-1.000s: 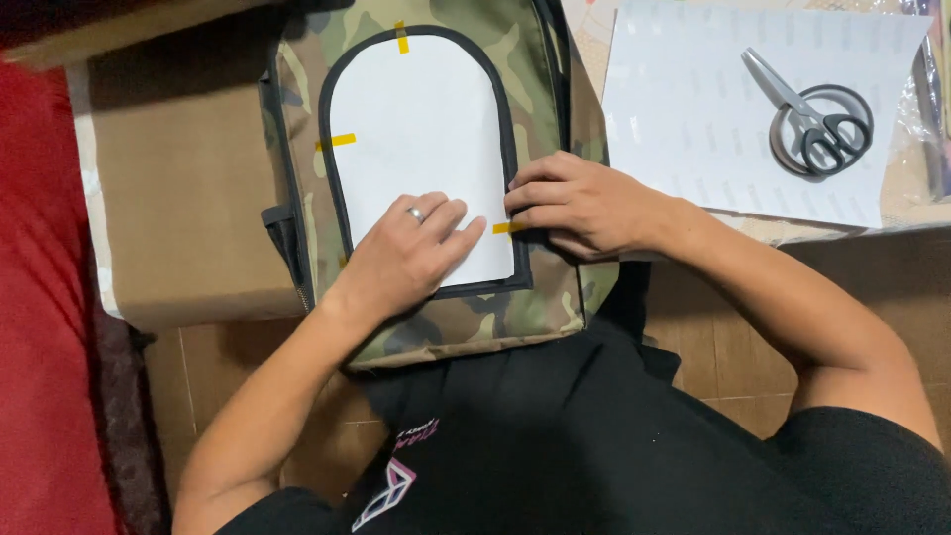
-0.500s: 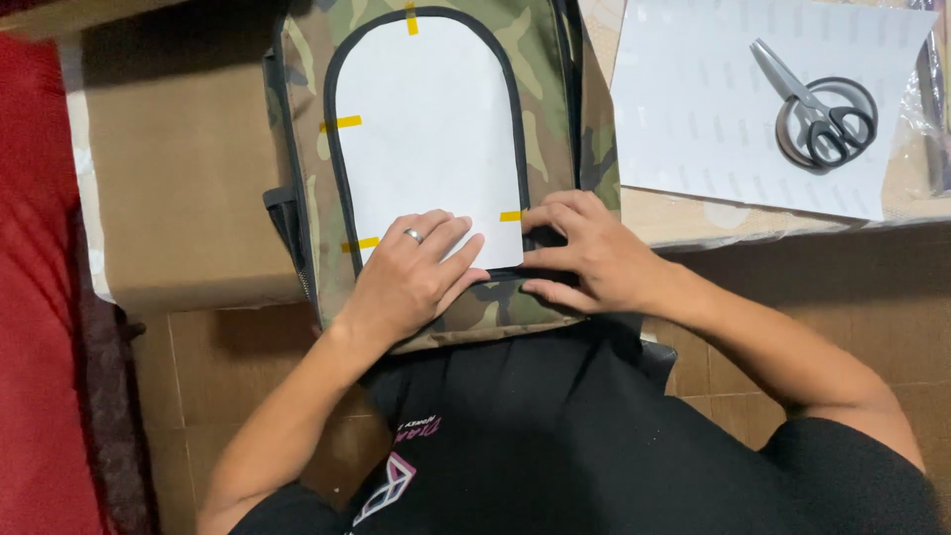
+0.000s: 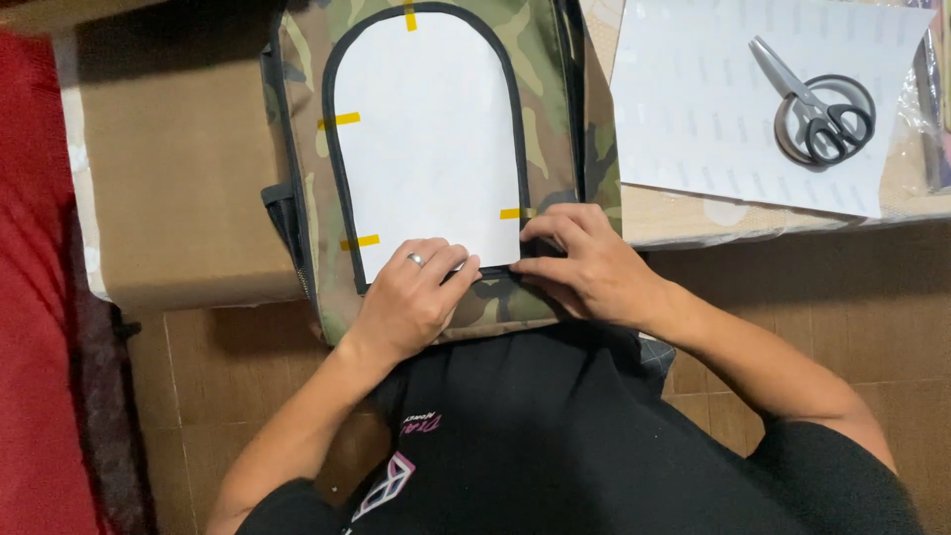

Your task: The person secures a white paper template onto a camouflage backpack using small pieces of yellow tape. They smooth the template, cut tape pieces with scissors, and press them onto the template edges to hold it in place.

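A brown tiled floor (image 3: 812, 297) fills the lower part of the view, with a red fabric surface (image 3: 35, 297) running down the left edge and a flat cardboard box (image 3: 178, 168) lying beside it. Partly on that box lies a camouflage backpack (image 3: 555, 89), its front panel facing up and its lower end toward the person's lap. A white arch-shaped paper (image 3: 426, 129) covers the black-edged front pocket of the backpack, rounded end away from the person, straight end near the hands — it is fixed by short strips of yellow tape (image 3: 340, 120) at the top, along the left edge and on the right edge. To the right of the backpack a large white sheet (image 3: 693, 109) rests on a light tabletop, well apart from the hands, and on it lie grey-handled scissors (image 3: 812, 99) over a dark roll of tape (image 3: 788, 134). The left hand (image 3: 411, 297), wearing a ring, lies palm down with fingers flat on the lower edge of the white paper, pressing rather than clasping anything. The right hand (image 3: 584, 267) sits just beside it at the paper's lower right corner, fingertips bent and pinched onto the edge near the right tape strip; whether it actually holds something between them cannot be told.
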